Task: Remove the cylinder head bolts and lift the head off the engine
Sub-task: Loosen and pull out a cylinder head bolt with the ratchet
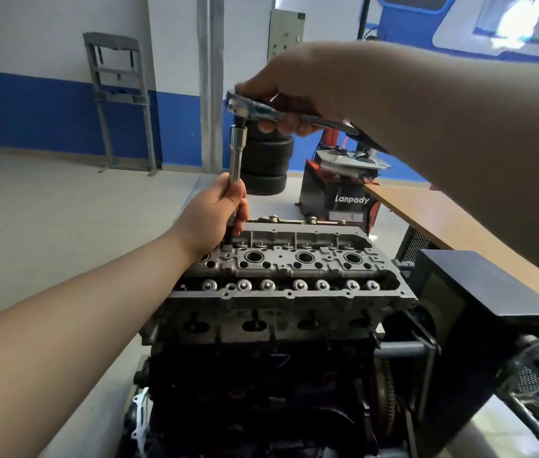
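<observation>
Two hands, left hand (pixel 218 206) fingers gripping socket extension (pixel 237 153), ratchet (pixel 261 109) above

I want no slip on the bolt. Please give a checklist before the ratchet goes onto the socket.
1. Left hand grips the long socket: ok.
2. Right hand holds the ratchet: ok.
3. Ratchet joined to socket: not ok, a gap shows.
4. Socket seated on a bolt: cannot tell, hand hides its lower end.
5. Cylinder head on the engine: ok.
</observation>
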A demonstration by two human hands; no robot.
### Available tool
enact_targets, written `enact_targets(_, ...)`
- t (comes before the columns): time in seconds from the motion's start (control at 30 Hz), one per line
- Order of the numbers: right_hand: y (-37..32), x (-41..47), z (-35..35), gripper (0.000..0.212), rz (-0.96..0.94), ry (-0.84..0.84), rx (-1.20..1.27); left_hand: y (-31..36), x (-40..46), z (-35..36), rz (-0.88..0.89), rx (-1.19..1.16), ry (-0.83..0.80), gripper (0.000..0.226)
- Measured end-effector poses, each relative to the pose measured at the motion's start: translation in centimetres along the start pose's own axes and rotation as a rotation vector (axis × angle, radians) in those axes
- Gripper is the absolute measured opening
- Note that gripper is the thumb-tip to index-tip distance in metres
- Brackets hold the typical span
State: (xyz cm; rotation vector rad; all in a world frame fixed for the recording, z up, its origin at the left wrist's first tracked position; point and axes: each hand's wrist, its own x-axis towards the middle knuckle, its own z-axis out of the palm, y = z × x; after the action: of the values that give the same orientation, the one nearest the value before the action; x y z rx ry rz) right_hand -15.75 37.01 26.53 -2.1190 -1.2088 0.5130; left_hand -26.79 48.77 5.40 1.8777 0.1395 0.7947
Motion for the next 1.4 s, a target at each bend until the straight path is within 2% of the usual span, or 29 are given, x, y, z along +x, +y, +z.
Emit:
enact_targets(0.13, 1.8, -0.6, -4.5, 0.043, -0.124, 0.178, 0.377, 0.0, -0.1, 0.1, -0.017, -0.006, -0.004, 0.029)
enact_targets(0.23, 6.7, -2.6, -6.9, 0.046, -0.009, 0.185, 0.415, 0.0, -0.2, 0.2, -0.030, -0.002, 0.015, 0.030)
enact_targets(0.3, 11.5, -4.1, -7.2, 0.036, 0.064, 0.191, 0.421, 0.0, -0.1, 0.0, -0.038, -0.039, 0.032, 0.029)
enact_targets(0.37, 16.5, -6.0, -7.0, 0.032, 0.133, 0.276, 0.262, 0.2, 0.1, 0.3, -0.051, -0.088, 0.041, 0.028)
enact_targets(0.47, 22.7, -7.8, -6.0, 0.051, 0.291, 0.426, -0.112, 0.1, 0.0, 0.6, -0.078, -0.111, 0.062, 0.028)
enact_targets(0.57, 27.8, -9.0, -5.7, 0.049, 0.362, 0.497, -0.505, 0.3, -0.1, 0.8, -0.082, -0.110, 0.080, 0.027)
enact_targets(0.63, 31.0, -9.3, -5.7, 0.051, 0.347, 0.481, -0.641, 0.5, -0.1, 0.8, -0.087, -0.091, 0.081, 0.027)
enact_targets(0.73, 35.1, -9.5, -4.9, 0.058, 0.370, 0.466, -0.475, 0.7, -0.2, 0.9, -0.100, -0.108, 0.086, 0.027)
enact_targets(0.83, 37.6, -9.3, -4.2, 0.056, 0.376, 0.487, -0.420, 0.5, -0.3, 0.8, -0.100, -0.108, 0.108, 0.027)
enact_targets(1.0, 40.0, -9.1, -3.4, 0.065, 0.391, 0.500, -0.464, 0.2, -0.3, 0.6, -0.098, -0.099, 0.099, 0.028)
enact_targets(1.4, 42.5, -8.5, -3.2, 0.054, 0.372, 0.555, -0.554, 0.0, -0.1, 0.7, -0.093, -0.113, 0.109, 0.026)
